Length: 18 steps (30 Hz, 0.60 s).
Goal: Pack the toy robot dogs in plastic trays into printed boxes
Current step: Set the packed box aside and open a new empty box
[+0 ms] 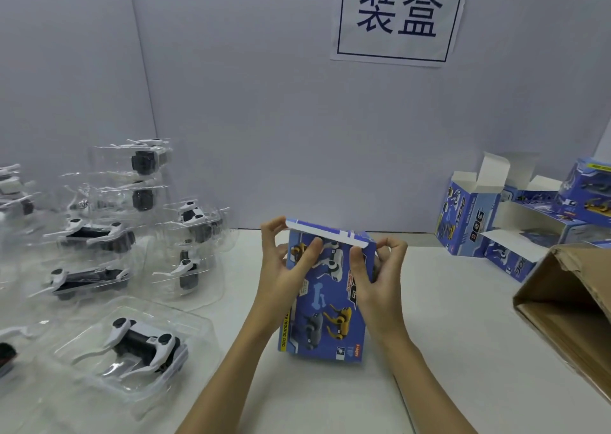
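A blue printed box [325,314] stands upright on the white table in the centre. My left hand [286,265] holds its top flap at the left corner, thumb on the printed front. My right hand [377,275] grips the box's upper right corner, thumb on the flap's front edge. The flap [327,233] lies folded over the top. What is inside the box is hidden. A white and black toy robot dog in a clear plastic tray [142,344] lies at the near left.
Several more trayed dogs [139,215] are piled at the back left. Open printed boxes [472,215] stand and lie at the back right. A brown cardboard carton [575,308] juts in at the right edge. A white wall with a paper sign [396,17] is behind.
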Each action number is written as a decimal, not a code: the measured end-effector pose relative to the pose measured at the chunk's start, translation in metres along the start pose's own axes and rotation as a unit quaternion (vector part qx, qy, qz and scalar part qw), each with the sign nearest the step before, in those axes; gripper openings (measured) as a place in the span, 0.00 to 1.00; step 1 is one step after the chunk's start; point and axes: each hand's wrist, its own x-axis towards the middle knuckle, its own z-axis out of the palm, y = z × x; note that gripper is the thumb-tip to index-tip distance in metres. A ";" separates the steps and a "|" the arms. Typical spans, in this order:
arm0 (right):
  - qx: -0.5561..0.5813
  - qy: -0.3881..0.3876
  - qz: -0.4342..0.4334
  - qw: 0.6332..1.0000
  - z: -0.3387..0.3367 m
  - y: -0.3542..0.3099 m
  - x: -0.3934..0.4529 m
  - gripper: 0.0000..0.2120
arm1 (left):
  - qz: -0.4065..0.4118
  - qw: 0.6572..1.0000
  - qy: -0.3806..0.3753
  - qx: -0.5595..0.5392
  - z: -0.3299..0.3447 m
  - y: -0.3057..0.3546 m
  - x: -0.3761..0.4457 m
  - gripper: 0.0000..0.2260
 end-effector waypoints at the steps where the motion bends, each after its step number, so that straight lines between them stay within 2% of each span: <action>1: -0.001 0.001 -0.002 1.000 -0.001 0.000 0.001 0.26 | 0.000 1.000 -0.013 -0.002 0.000 0.001 -0.001 0.18; 4: 0.008 0.005 -0.009 1.000 -0.002 -0.002 0.002 0.27 | -0.012 0.999 -0.039 0.000 -0.003 0.004 0.000 0.16; 6: 0.008 0.009 -0.013 1.000 -0.002 -0.002 0.001 0.23 | -0.017 0.999 -0.035 0.036 -0.008 0.006 0.003 0.16; 8: -0.001 0.010 -0.021 1.000 -0.002 0.000 0.001 0.16 | -0.016 0.998 -0.031 0.055 -0.012 0.008 0.005 0.18; 11: -0.007 0.010 -0.022 1.000 0.001 0.000 0.001 0.15 | -0.035 0.998 -0.036 0.037 -0.015 0.010 0.007 0.24; 13: -0.005 0.011 -0.019 1.000 0.001 -0.001 0.001 0.14 | -0.016 0.999 -0.042 0.026 -0.017 0.009 0.007 0.27; 15: -0.028 -0.008 -0.033 0.999 -0.003 0.000 0.003 0.12 | 0.010 0.997 -0.062 0.043 -0.018 0.011 0.007 0.25; 18: -0.098 -0.054 -0.059 0.992 -0.011 0.000 0.006 0.13 | 0.033 0.989 -0.089 0.112 -0.018 0.012 0.006 0.15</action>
